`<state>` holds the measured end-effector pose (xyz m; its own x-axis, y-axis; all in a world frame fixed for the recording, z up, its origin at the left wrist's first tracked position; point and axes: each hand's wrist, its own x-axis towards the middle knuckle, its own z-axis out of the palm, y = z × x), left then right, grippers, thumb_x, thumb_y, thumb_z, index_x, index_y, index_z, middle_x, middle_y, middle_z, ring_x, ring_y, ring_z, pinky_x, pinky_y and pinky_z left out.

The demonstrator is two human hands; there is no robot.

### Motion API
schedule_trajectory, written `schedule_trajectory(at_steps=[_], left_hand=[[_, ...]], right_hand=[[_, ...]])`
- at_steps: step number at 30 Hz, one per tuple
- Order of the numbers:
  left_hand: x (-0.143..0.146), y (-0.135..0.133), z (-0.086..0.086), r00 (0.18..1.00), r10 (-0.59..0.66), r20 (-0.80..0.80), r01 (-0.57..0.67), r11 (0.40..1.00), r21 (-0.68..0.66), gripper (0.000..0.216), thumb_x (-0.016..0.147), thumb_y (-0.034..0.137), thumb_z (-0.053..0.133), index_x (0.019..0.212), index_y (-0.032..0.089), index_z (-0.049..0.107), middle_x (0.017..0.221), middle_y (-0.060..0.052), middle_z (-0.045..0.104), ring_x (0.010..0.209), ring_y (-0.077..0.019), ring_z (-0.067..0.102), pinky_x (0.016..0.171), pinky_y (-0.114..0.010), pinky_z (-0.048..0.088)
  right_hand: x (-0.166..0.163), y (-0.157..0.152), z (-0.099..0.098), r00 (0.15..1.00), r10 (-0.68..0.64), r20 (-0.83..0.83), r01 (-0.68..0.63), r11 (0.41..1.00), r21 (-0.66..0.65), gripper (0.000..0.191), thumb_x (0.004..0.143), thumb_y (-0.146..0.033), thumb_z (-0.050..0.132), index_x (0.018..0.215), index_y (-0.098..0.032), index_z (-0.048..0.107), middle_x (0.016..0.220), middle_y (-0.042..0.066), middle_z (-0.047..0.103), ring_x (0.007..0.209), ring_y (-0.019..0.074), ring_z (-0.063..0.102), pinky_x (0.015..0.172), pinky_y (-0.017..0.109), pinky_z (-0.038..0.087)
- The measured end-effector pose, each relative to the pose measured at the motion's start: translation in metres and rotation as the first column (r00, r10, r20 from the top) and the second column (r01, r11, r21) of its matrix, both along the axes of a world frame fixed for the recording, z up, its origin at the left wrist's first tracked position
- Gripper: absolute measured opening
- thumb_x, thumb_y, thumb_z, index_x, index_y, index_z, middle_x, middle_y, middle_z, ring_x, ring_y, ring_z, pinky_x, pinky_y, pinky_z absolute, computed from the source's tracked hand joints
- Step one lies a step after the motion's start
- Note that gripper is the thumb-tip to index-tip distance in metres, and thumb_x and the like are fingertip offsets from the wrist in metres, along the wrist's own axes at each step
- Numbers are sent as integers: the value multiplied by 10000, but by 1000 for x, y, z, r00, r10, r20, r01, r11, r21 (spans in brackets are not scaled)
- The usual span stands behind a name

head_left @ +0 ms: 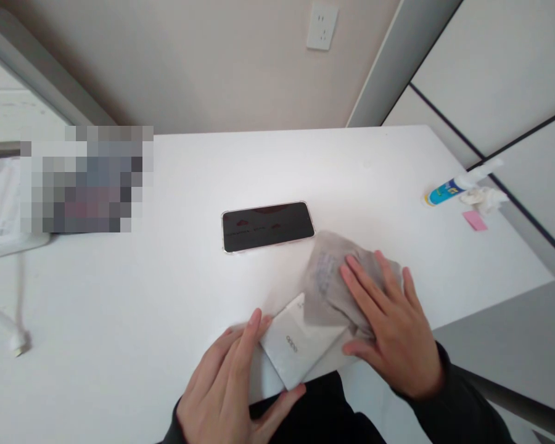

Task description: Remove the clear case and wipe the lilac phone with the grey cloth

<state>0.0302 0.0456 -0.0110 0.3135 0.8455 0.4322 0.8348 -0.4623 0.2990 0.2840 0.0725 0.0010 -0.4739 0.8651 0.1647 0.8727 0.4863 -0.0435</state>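
A flat white block (300, 342) printed "oppo" lies aslant near the table's front edge; its exact kind I cannot tell. My left hand (234, 385) grips it, with fingertips at its left corner and the thumb at its lower corner. A thin grey cloth (326, 277) with faint printing is spread over the block's upper right part, hiding that part. My right hand (388, 320) lies flat on this cloth, fingers spread. Beyond both hands, a phone (268, 227) in a clear case rests with its dark screen up.
On the white table (120, 320), a blue and white spray bottle (448, 190) lies at the right by crumpled tissue (483, 198) and a pink slip (475, 221). At left are a white power strip (4, 206), a pixelated item (90, 191) and a white cable plug (20, 343).
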Motion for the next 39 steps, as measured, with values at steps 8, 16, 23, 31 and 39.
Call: schedule_trajectory(at_steps=[8, 16, 23, 31, 39], left_hand=[[-1, 0, 5, 999, -25, -36, 26, 999, 44, 636, 1039, 305, 486, 1581, 21, 314, 1136, -119, 770, 1079, -228, 673, 963, -340, 549], [5, -8, 6, 981, -64, 184, 53, 997, 64, 465, 1043, 490, 485, 1258, 113, 651, 1139, -88, 772, 1150, -198, 673, 986, -292, 553], [16, 12, 14, 975, 147, 164, -136, 988, -75, 267, 1056, 351, 494, 1138, 129, 617, 920, -56, 740, 822, -132, 697, 744, -207, 560], [14, 15, 6, 996, 39, -79, -38, 999, 10, 735, 976, 681, 410, 1205, 14, 616, 1014, -168, 696, 920, -298, 590, 770, -404, 491], [10, 11, 4, 995, 34, -93, -34, 999, 3, 647, 950, 570, 526, 1230, -8, 598, 1039, -188, 655, 950, -313, 549, 806, -416, 451]], right_hand=[[-13, -19, -6, 927, 374, -38, -371, 927, 58, 592, 1043, -534, 450, 1526, -193, 484, 1638, -17, 399, 1577, 277, 235, 1311, 510, 74], [8, 0, -1, 945, 61, -323, -8, 987, 163, 639, 1022, -200, 445, 1635, -199, 264, 1705, 10, 266, 1552, 392, 265, 1256, 624, 227], [-34, 14, -3, 987, 16, -158, -8, 998, 56, 739, 1044, -306, 433, 1647, -65, 79, 1740, 124, 71, 1584, 446, 61, 1193, 664, 320], [-49, 7, 4, 999, 44, 9, -43, 997, -68, 736, 1061, -482, 350, 1617, -20, 215, 1721, 149, 175, 1597, 333, 121, 1248, 510, 233], [-22, 5, 6, 986, 158, 45, -155, 985, -74, 847, 1028, -633, 378, 1623, -51, 224, 1705, 120, 236, 1587, 271, 182, 1280, 449, 108]])
